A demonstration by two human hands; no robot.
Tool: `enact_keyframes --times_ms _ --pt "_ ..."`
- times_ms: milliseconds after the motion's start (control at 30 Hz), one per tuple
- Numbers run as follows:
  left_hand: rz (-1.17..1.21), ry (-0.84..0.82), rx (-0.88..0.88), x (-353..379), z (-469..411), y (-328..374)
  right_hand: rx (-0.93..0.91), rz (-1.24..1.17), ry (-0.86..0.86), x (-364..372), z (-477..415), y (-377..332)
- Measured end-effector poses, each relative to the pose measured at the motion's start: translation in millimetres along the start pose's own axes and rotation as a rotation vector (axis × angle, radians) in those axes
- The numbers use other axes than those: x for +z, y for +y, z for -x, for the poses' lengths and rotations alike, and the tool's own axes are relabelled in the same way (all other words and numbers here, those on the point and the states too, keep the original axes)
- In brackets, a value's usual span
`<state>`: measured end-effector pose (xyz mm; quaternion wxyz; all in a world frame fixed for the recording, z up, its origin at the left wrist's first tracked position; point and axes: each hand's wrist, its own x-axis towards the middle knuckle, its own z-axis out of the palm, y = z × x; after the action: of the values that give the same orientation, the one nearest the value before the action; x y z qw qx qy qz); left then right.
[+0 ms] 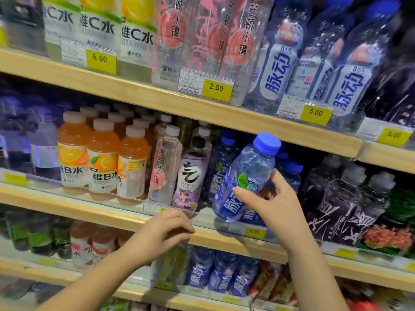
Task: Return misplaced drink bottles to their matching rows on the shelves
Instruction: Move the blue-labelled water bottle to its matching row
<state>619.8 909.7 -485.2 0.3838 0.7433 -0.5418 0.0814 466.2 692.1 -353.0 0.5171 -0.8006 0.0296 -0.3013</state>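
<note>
Blue-capped bottle (244, 176) gripped in right hand (272, 205) — thumb pressed on the blue label, fingers (277, 178) curled round the far side. Tilted, cap up and to the right, base down-left. Held off the middle shelf (89, 209), just in front of the row of blue bottles (221, 167) with the same caps and labels. Base just above the shelf lip, near a yellow 5.00 price tag (254, 231).

Left hand (166, 230) low at the wooden front edge of that same shelf, loosely curled, grasping nothing. Knuckles just under the clear tag strip. Touching the edge or not — cannot tell.

Just above the left hand: purple-label bottle (190, 176), upright, white cap. To its left, touching or nearly so, a clear bottle with a pink label (162, 169). Further left, orange juice bottles (103, 158) in three rows.

On the top shelf (134, 86): big blue-label bottles (278, 70) at right, clear pink-print bottles (202, 41) in the middle behind a 2.00 tag (216, 88), lemon-label bottles (96, 25) at left.

Below the middle shelf, more small blue bottles (221, 272), blurred
</note>
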Motion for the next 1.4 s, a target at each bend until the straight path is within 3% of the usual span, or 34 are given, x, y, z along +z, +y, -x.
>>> enact_keyframes --times_ms 133,567,1400 --pt "0.027 0.002 -0.015 -0.8 0.1 0.4 -0.065 0.073 0.013 11.9 -6.8 1.4" --pt "-0.012 0.000 -0.026 4.9 1.2 -9.6 0.019 0.350 0.054 42.4 -21.3 31.7" --pt "-0.055 -0.017 -0.047 5.3 1.9 -5.2 -0.025 0.907 0.089 70.6 -21.1 40.9"
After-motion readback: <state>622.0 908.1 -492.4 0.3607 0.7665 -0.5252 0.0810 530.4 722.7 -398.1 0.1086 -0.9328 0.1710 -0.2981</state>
